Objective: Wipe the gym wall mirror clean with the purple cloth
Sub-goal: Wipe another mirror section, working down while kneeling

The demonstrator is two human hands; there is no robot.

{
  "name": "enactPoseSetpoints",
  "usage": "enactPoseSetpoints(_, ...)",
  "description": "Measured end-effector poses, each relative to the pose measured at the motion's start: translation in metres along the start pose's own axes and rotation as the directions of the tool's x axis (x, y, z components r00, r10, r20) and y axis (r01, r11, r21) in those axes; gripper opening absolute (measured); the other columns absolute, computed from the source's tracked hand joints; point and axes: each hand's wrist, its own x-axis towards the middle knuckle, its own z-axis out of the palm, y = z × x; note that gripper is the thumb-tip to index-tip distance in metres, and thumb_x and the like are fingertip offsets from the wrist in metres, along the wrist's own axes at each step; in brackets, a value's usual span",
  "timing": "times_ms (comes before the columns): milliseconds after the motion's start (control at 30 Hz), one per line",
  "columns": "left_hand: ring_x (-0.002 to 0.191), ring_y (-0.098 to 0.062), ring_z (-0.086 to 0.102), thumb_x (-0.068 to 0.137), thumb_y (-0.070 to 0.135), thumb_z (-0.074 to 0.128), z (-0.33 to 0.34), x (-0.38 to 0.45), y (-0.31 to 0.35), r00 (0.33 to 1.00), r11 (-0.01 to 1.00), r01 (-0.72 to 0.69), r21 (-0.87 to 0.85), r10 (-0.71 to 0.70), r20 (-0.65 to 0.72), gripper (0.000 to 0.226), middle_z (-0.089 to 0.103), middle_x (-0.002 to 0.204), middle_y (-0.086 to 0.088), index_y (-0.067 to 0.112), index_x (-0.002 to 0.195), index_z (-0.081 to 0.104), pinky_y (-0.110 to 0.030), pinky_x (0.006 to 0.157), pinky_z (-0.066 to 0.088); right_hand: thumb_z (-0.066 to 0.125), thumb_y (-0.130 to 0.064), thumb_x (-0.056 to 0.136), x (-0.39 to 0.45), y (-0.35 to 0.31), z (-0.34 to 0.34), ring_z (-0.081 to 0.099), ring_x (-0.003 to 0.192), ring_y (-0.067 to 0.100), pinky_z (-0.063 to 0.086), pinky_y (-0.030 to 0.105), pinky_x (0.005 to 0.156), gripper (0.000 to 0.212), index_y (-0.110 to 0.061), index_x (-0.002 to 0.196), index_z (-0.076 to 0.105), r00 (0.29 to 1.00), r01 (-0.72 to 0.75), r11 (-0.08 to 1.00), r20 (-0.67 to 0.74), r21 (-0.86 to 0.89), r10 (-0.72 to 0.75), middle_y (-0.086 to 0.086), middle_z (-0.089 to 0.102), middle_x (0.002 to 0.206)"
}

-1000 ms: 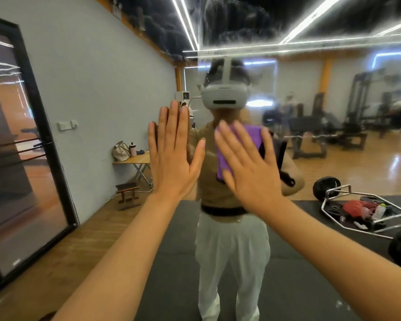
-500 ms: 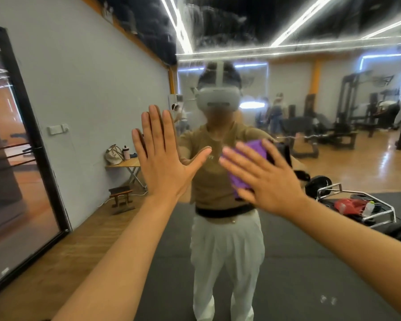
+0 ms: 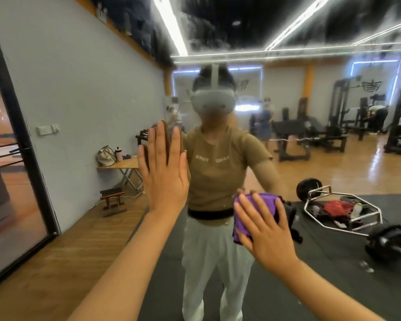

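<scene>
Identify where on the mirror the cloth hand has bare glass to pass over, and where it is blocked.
Bare glass lies right of the purple cloth under the right hand, and below it. It also lies in the gap between the hands. To the upper left it is crowded: the left hand rests flat on the mirror.

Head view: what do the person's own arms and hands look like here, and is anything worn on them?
Both forearms enter from the bottom edge and are bare: no sleeve, glove, watch, ring or band shows on them. The left hand and the right hand are bare too, with short nails and no markings. Sleeves appear only in the mirror reflection, where a tan short-sleeved T-shirt ends above the elbows.
</scene>
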Motion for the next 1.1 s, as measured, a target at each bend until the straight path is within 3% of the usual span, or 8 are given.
enactPoseSetpoints(100,0.154,-0.031,0.013,0.107,0.023,0.031,0.002,-0.005,0.019,1.0,0.997,-0.001,-0.077,0.003,0.029,0.053,0.018,0.166,-0.015,0.012,0.159,0.024,-0.05,0.125,0.006,0.042,-0.045,0.096,-0.04,-0.003,0.008,0.002,0.158,0.021,-0.002,0.05,0.126,0.08,-0.022,0.164,0.007,0.997,0.04,0.998,0.066,-0.05,-0.036,-0.002,0.0,0.171)
enactPoseSetpoints(267,0.155,-0.033,0.008,0.107,0.046,0.026,0.004,-0.008,0.023,0.995,0.998,0.023,-0.059,-0.017,0.101,0.064,0.013,0.167,-0.017,0.01,0.16,0.017,-0.051,0.125,-0.001,0.044,-0.05,0.095,-0.041,0.001,0.008,0.004,0.157,0.02,0.0,0.049,0.126,0.082,-0.023,0.164,0.009,0.994,0.076,0.997,0.085,-0.02,-0.074,-0.003,0.002,0.171)
enactPoseSetpoints(367,0.154,-0.034,0.009,0.108,0.047,0.027,0.005,-0.007,0.021,0.994,0.999,0.008,-0.037,-0.004,0.109,0.065,0.015,0.166,-0.019,0.008,0.16,0.019,-0.052,0.125,0.002,0.04,-0.045,0.101,0.014,0.011,-0.007,0.009,0.157,0.021,0.003,0.05,0.125,0.071,-0.022,0.163,0.014,0.998,0.055,0.998,0.007,0.037,-0.055,-0.001,0.008,0.171)
enactPoseSetpoints(500,0.155,-0.032,0.008,0.107,0.042,0.03,0.005,-0.008,0.019,0.995,0.999,-0.002,-0.045,0.007,0.104,0.063,0.015,0.167,-0.018,0.009,0.16,0.019,-0.051,0.125,0.002,0.03,-0.043,0.107,0.124,0.029,-0.03,0.01,0.155,0.021,0.007,0.053,0.124,0.062,-0.017,0.162,0.017,0.987,-0.115,0.991,-0.1,0.073,0.122,0.004,0.018,0.168)
enactPoseSetpoints(633,0.155,-0.027,0.006,0.107,0.039,0.03,0.005,-0.009,0.014,0.996,0.999,-0.024,-0.038,0.027,0.087,0.062,0.014,0.167,-0.016,0.013,0.16,0.01,-0.047,0.125,0.001,0.03,-0.042,0.107,0.138,0.024,-0.027,0.016,0.154,0.022,0.01,0.055,0.123,0.061,-0.015,0.161,0.02,0.968,-0.152,0.985,-0.188,0.085,0.165,0.006,0.025,0.167)
enactPoseSetpoints(733,0.155,-0.028,0.008,0.107,0.038,0.03,0.008,-0.009,0.016,0.998,0.999,-0.024,-0.02,0.025,0.051,0.062,0.017,0.166,-0.016,0.013,0.159,0.009,-0.044,0.126,-0.001,0.036,-0.041,0.103,0.088,-0.003,-0.009,0.01,0.156,0.021,0.001,0.053,0.126,0.068,-0.015,0.162,0.015,0.989,-0.027,0.996,-0.14,0.085,0.039,0.003,0.01,0.17)
enactPoseSetpoints(867,0.155,-0.029,0.01,0.108,0.038,0.027,0.011,-0.01,0.014,0.999,0.999,-0.039,0.035,0.038,0.037,0.06,0.018,0.166,-0.016,0.011,0.16,0.011,-0.044,0.126,0.0,0.037,-0.04,0.096,-0.02,-0.039,0.023,-0.003,0.157,0.018,-0.01,0.05,0.126,0.079,-0.015,0.163,0.004,0.939,0.339,0.94,0.067,-0.032,-0.337,0.001,-0.005,0.171)
enactPoseSetpoints(1100,0.153,-0.033,0.015,0.108,0.039,0.026,0.01,-0.009,0.016,0.998,0.997,-0.046,0.062,0.043,0.038,0.059,0.021,0.165,-0.018,0.01,0.16,0.016,-0.045,0.125,0.003,0.033,-0.035,0.097,-0.021,-0.008,0.017,-0.006,0.157,0.016,-0.011,0.045,0.126,0.077,-0.016,0.163,0.0,0.877,0.467,0.884,0.122,0.009,-0.465,-0.002,-0.004,0.17)
